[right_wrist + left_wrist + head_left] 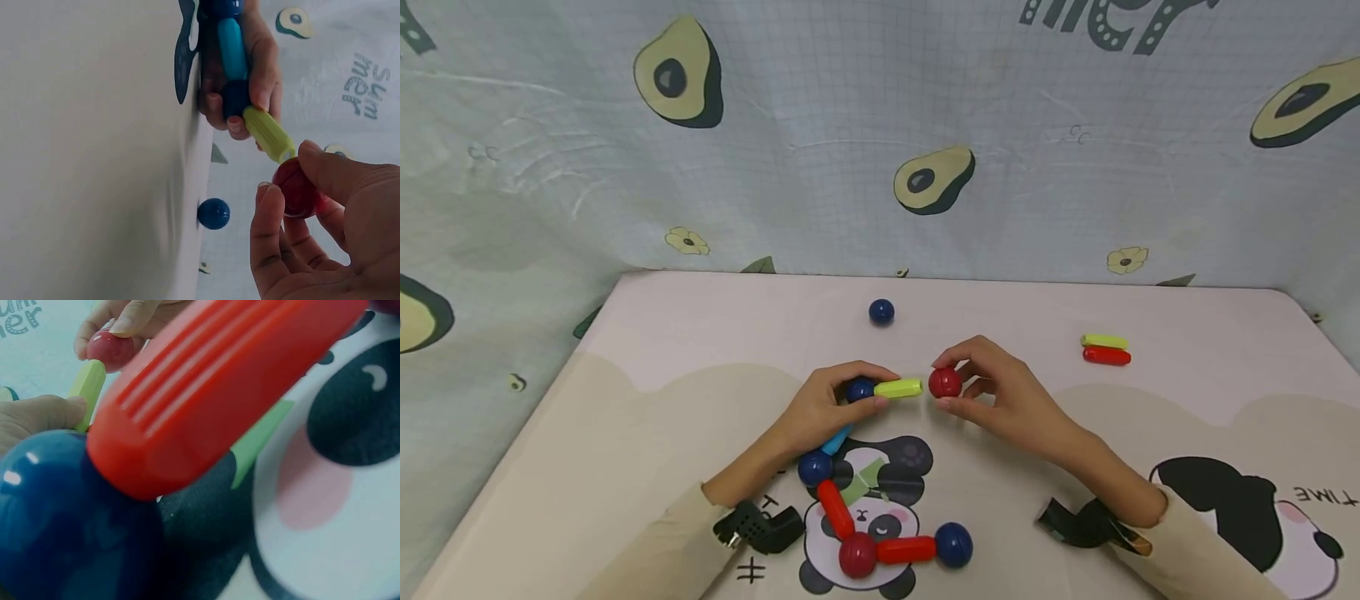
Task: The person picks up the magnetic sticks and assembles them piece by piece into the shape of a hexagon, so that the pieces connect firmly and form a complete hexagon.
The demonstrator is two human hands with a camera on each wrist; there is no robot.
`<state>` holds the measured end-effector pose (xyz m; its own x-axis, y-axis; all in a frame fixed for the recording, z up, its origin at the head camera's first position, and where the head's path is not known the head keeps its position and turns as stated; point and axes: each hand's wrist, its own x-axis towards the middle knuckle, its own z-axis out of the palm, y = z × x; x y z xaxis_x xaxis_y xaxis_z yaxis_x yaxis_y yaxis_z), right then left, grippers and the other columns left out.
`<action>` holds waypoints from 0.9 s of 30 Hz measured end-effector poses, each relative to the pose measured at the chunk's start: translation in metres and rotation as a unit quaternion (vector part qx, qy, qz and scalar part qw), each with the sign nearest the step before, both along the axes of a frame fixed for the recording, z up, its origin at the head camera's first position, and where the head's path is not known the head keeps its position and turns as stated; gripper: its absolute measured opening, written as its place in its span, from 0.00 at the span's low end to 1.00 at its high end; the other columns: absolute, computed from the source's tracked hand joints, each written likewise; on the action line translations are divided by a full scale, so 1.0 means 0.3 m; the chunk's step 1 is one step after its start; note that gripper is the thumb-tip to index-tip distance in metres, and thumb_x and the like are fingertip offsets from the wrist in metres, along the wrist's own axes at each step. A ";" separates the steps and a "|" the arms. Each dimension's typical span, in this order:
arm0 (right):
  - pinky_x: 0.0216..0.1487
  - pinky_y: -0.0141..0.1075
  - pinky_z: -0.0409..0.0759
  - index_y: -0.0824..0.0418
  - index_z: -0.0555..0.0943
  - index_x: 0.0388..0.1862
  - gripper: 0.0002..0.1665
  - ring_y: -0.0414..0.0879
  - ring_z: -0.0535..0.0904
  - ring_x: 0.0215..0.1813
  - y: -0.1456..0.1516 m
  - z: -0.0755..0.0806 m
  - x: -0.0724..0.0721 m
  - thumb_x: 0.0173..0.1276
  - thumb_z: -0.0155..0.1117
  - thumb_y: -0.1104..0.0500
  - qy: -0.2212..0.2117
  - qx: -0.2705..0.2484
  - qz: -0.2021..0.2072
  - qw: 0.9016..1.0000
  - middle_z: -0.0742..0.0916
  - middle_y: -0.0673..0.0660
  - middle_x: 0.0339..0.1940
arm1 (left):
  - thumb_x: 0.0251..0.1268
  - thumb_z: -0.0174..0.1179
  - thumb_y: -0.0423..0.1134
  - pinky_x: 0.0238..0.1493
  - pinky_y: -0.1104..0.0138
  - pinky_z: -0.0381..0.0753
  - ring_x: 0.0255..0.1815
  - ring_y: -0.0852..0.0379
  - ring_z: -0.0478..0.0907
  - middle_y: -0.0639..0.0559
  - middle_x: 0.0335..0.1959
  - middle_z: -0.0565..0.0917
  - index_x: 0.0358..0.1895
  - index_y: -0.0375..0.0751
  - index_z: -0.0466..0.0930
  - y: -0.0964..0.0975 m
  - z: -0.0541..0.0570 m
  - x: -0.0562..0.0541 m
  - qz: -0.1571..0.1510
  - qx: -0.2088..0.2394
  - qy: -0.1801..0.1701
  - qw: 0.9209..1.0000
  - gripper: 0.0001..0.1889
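My left hand point(831, 408) grips a dark blue ball point(860, 389) from which a yellow-green rod point(899, 388) sticks out to the right. Joined to that ball is a chain: a light blue rod point(837, 439), another blue ball point(816, 468), a red rod point(836, 509), a red ball point(858, 556), a second red rod point(907, 550) and an end blue ball point(954, 545). Between thumb and fingertips, my right hand point(1000, 392) pinches a loose red ball point(945, 382). It sits close to the rod's free end; whether they touch is unclear.
A single blue ball point(882, 312) lies near the table's far edge. Off to the right, a yellow-green rod point(1105, 342) and a red rod point(1107, 356) lie side by side. The table cover point(662, 467) has panda prints, and an avocado-patterned cloth point(820, 108) hangs behind.
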<state>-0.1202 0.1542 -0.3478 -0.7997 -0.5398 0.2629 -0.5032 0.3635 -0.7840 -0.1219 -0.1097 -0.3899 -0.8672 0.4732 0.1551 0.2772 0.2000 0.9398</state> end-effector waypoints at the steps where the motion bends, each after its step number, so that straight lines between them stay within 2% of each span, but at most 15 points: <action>1: 0.40 0.35 0.82 0.56 0.76 0.52 0.24 0.42 0.79 0.42 -0.002 0.000 0.002 0.58 0.73 0.62 0.000 -0.001 0.002 1.000 0.78 0.46 0.46 | 0.63 0.63 0.38 0.57 0.56 0.71 0.51 0.57 0.74 0.58 0.49 0.82 0.53 0.47 0.82 0.000 0.000 -0.001 -0.001 0.001 0.000 1.000 0.14; 10: 0.40 0.35 0.82 0.57 0.76 0.54 0.26 0.41 0.79 0.44 -0.018 0.004 0.010 0.57 0.74 0.62 -0.002 0.002 0.008 1.000 0.78 0.46 0.47 | 0.63 0.63 0.37 0.55 0.57 0.72 0.50 0.56 0.74 0.58 0.48 0.82 0.53 0.47 0.82 -0.002 0.003 0.001 -0.002 0.004 -0.001 1.000 0.14; 18: 0.40 0.34 0.82 0.50 0.76 0.53 0.27 0.41 0.79 0.44 -0.030 -0.001 0.017 0.56 0.74 0.62 0.008 -0.001 0.013 1.000 0.78 0.46 0.48 | 0.61 0.65 0.36 0.56 0.57 0.71 0.49 0.54 0.74 0.55 0.45 0.82 0.49 0.43 0.81 -0.004 0.004 0.003 -0.004 0.010 0.007 1.000 0.13; 21: 0.40 0.34 0.82 0.51 0.76 0.53 0.26 0.41 0.79 0.44 -0.036 -0.007 0.020 0.56 0.74 0.62 0.012 0.003 0.017 1.000 0.79 0.47 0.48 | 0.60 0.66 0.35 0.57 0.56 0.71 0.48 0.53 0.74 0.55 0.43 0.82 0.48 0.43 0.81 -0.002 0.005 0.002 -0.008 0.015 -0.002 1.000 0.13; 27: 0.39 0.34 0.82 0.52 0.76 0.53 0.25 0.41 0.79 0.43 -0.037 -0.010 0.024 0.56 0.74 0.62 0.010 0.006 0.018 1.000 0.79 0.48 0.47 | 0.63 0.64 0.38 0.58 0.54 0.70 0.52 0.55 0.74 0.58 0.48 0.82 0.52 0.48 0.82 0.000 0.005 0.005 -0.018 -0.001 -0.029 0.999 0.14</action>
<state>-0.1131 0.1431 -0.3508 -0.7741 -0.5716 0.2720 -0.5318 0.3543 -0.7692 -0.1203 -0.1097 -0.3884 -0.8568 0.5049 0.1045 0.2298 0.1924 0.9540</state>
